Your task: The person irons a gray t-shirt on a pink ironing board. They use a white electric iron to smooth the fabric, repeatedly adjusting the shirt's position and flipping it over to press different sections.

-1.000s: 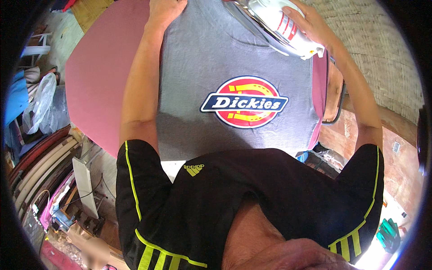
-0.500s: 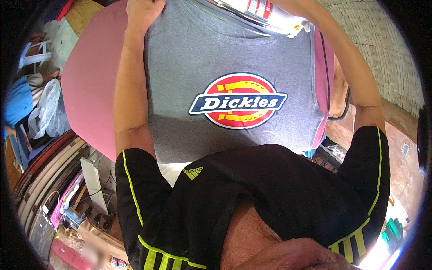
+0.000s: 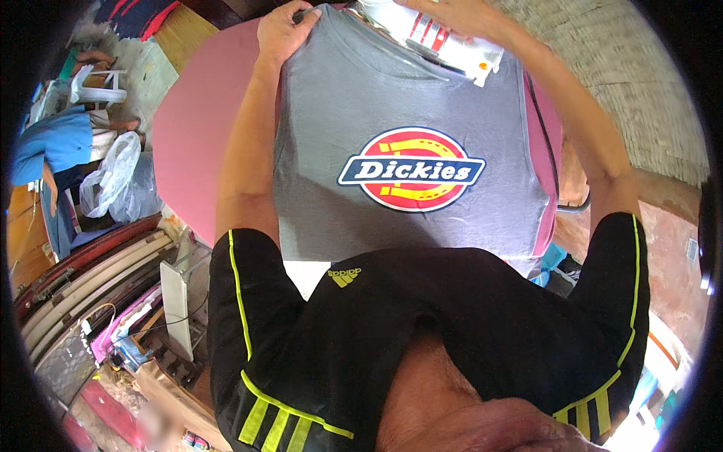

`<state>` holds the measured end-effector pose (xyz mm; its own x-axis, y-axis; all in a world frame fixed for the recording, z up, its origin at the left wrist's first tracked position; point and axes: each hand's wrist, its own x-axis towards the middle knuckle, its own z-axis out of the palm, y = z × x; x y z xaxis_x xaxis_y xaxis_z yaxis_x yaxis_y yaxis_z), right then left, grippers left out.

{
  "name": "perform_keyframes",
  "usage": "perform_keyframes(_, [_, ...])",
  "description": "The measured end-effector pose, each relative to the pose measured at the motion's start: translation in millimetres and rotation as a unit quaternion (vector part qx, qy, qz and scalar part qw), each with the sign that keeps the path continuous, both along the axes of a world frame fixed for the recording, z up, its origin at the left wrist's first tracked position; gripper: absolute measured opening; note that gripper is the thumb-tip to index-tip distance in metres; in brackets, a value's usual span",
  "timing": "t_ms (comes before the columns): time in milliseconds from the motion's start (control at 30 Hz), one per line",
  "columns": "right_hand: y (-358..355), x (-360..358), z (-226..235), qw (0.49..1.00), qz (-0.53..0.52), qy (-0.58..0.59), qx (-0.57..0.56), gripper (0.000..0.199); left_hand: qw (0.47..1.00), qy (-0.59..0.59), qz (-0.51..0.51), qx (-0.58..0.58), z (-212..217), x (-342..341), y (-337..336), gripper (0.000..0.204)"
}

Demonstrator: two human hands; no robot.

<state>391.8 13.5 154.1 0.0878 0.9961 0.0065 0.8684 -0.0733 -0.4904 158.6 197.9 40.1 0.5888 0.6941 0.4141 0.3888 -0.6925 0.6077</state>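
A grey T-shirt (image 3: pixel 316 173) with a red, yellow and navy printed emblem lies spread over a padded maroon board (image 3: pixel 203 135). At the shirt's far left shoulder, my left hand (image 3: pixel 285 34) is closed, pinching the fabric edge. My right hand (image 3: pixel 452 16) is closed around the top of a clothes iron (image 3: pixel 459 56), which has a shiny metal base and a red-and-white label. The iron rests on the shirt near the neckline. The frame's upper edge cuts off part of the iron and of the handle.
A dark cord (image 3: pixel 546 132) runs down the board's right side. At the left, a person in blue clothing (image 3: pixel 56 143) is beside a clear plastic bag (image 3: pixel 113 173). Stacked curved boards (image 3: pixel 98 271) and a white panel (image 3: pixel 177 309) stand at lower left. A woven wall (image 3: pixel 640 83) rises at right.
The iron has moved a little left and nearer to me over the shirt's neckline. The whole view has shifted slightly. My left hand keeps its hold on the shirt's shoulder.
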Motion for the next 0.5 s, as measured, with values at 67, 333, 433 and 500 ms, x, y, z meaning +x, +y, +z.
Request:
perform_keyframes(67, [-16,-32,21,0.999,-0.030,0.018,-0.020,0.054,1.000,0.018,-0.001,0.002,-1,-8,5,0.022])
perform_keyframes(333, [-7,-102,0,0.999,-0.018,0.029,0.003,0.041,0.929,-0.124,-0.179,-0.298,-16,-21,63,0.013])
perform_keyframes(433, [16,-137,-11,0.983,-0.169,0.066,-0.018,0.039,0.938,-0.109,-0.166,-0.284,-20,-41,71,0.017])
perform_keyframes(500, [28,-149,-20,0.973,-0.220,0.068,0.016,0.038,0.943,-0.098,-0.103,-0.300,-5,-48,50,0.014])
